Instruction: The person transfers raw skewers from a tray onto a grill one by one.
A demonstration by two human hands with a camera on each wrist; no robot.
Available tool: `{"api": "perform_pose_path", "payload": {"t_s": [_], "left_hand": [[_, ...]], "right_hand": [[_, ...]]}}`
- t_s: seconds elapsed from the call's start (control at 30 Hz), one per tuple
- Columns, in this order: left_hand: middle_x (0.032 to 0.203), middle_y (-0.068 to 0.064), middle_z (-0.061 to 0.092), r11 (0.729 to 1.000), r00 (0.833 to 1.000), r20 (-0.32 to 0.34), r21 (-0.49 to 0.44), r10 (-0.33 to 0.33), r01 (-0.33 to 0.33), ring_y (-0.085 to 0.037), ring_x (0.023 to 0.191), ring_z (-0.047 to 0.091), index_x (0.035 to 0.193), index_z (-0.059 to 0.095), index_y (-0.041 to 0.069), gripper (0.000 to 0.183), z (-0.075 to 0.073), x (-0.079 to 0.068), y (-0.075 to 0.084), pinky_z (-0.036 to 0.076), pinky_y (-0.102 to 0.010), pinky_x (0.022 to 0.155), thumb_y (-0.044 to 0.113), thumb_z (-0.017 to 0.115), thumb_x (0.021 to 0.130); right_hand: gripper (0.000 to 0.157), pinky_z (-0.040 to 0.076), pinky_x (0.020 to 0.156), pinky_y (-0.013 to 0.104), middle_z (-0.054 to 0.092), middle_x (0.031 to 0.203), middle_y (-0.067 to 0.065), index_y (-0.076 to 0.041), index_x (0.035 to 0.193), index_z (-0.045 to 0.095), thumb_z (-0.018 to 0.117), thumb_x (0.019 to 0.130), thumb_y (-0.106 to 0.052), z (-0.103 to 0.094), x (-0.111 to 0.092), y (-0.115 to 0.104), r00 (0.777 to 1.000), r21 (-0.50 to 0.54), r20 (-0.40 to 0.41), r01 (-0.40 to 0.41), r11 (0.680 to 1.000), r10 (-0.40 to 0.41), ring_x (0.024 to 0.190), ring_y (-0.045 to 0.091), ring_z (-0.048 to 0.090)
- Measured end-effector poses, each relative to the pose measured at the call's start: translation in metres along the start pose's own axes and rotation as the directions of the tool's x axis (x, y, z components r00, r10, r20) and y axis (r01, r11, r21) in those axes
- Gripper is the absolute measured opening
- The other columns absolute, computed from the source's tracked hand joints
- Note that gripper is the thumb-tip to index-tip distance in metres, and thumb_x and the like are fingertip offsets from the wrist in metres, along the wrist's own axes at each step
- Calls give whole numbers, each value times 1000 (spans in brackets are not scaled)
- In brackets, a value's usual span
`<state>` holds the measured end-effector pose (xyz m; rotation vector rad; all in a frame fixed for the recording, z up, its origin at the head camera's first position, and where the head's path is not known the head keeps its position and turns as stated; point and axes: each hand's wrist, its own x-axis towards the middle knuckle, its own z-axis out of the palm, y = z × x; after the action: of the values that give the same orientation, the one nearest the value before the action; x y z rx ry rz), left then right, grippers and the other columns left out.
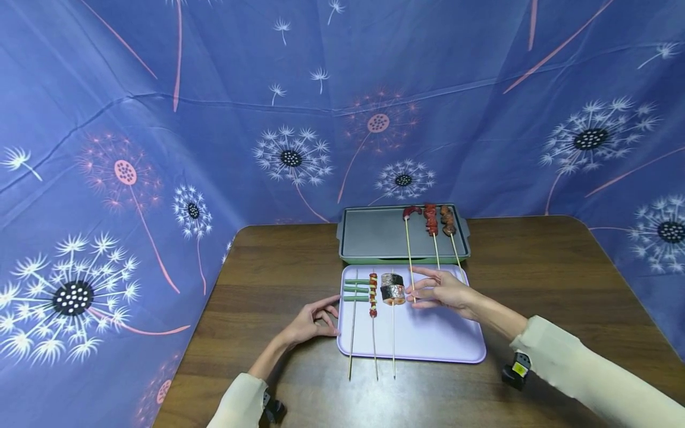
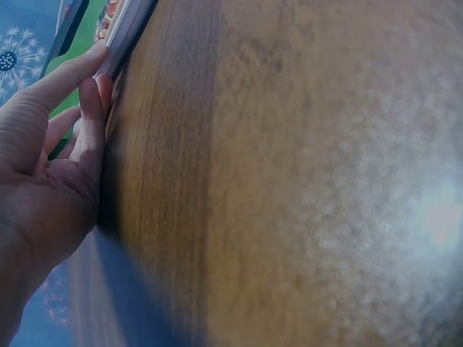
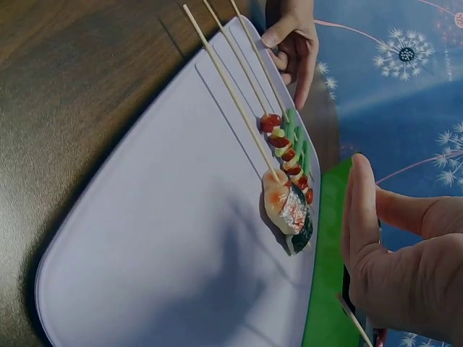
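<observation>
My right hand (image 1: pixel 446 293) pinches the lower stick end of a skewer with a curled red piece (image 1: pixel 411 211), thumb nearest me. In the right wrist view, the thumb and fingers point up the frame. That skewer's food lies over the grey grill (image 1: pixel 369 235), beside a red meat skewer (image 1: pixel 430 219) and a brown meat skewer (image 1: pixel 447 220). My left hand (image 1: pixel 307 324) touches the left edge of the lilac tray (image 1: pixel 439 339), index finger extended along its side. On the tray lie a green-piece skewer (image 1: pixel 355 289), a red-and-yellow skewer (image 1: pixel 373 297) and a black-wrapped roll skewer (image 1: pixel 393 289).
The grill's green front side (image 3: pixel 329 238) stands right behind the tray. Both are on a brown wooden table (image 1: pixel 562 285). A blue cloth with dandelion prints (image 1: pixel 230 154) hangs behind and at the sides.
</observation>
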<state>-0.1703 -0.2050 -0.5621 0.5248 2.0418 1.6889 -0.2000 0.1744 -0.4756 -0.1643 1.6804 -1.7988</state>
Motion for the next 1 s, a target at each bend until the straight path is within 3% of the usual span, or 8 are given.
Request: {"api": "perform_pose_path", "payload": {"t_s": [0.13,0.47,0.8,1.0], "left_hand": [[119,-39,57,1000,1000,-6,-1,1,-1,-2,81,66,152,40,-6,81,1,0,1,53,-14,71,-7,80,81],[116,-40,59,999,999,-5,20,38,-38,-1,79,65,151,41,-7,81,1,0,0,51,-14,70,-9,80,80],[118,-40,58,1000,1000,1,12,29,-29,-2,80,65,152,40,-7,82,1,0,-1,52,-14,72,-10,79,80],[118,-40,58,1000,1000,0,9,25,-25,-2,80,65,152,40,-7,81,1,0,0,52,-15,72,-9,79,82]], "right_hand": [[79,59,93,38,59,130,37,10,159,6,55,98,8,4,0,-3,1000,-9,-20,-1,1000,1,109,28,72],[76,58,96,37,55,135,41,12,158,3,53,102,3,6,-8,-2,999,-28,23,-22,999,22,110,27,72],[78,54,102,42,63,130,29,11,159,4,57,103,-5,-1,-30,7,994,-51,101,-29,998,34,114,24,70],[71,54,102,44,67,131,22,10,158,13,56,105,-11,-16,-54,5,986,-136,165,34,990,-11,115,21,70]]}}
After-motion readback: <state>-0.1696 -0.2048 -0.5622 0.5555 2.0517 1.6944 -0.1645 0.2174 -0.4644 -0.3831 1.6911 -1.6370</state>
